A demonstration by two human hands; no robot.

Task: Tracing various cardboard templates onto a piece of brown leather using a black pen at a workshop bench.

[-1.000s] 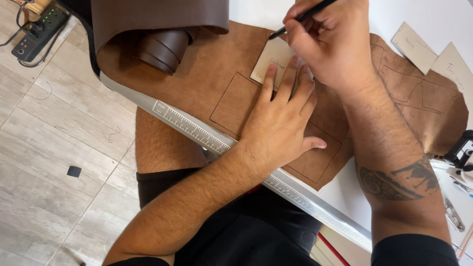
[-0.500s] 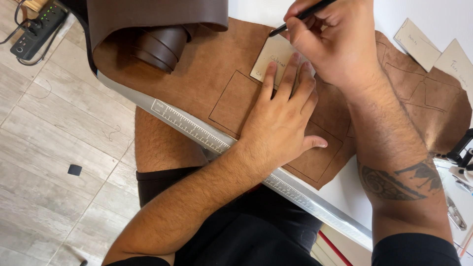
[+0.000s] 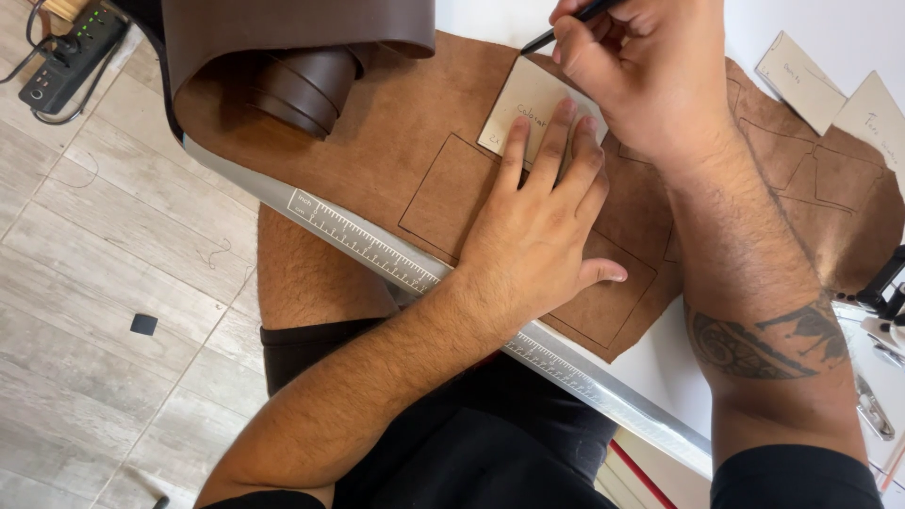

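Observation:
A brown leather sheet [image 3: 396, 141] lies suede side up on the white table [image 3: 660, 368], with several rectangles drawn on it. My left hand [image 3: 537, 226] presses flat on a small tan cardboard template [image 3: 528, 94] that rests on the leather. My right hand [image 3: 641, 66] grips a black pen [image 3: 566, 24], its tip at the template's upper edge. A dark rolled end of the leather [image 3: 302, 80] sits at the upper left.
A metal ruler [image 3: 377, 250] runs along the table's near edge. More cardboard templates [image 3: 830, 85] lie at the top right. A black tool [image 3: 881, 283] and metal pieces sit at the right edge. A power strip [image 3: 71, 52] lies on the tiled floor, upper left.
My right hand with the pen has shifted slightly along the template's upper edge. My left hand stays pressed on the template.

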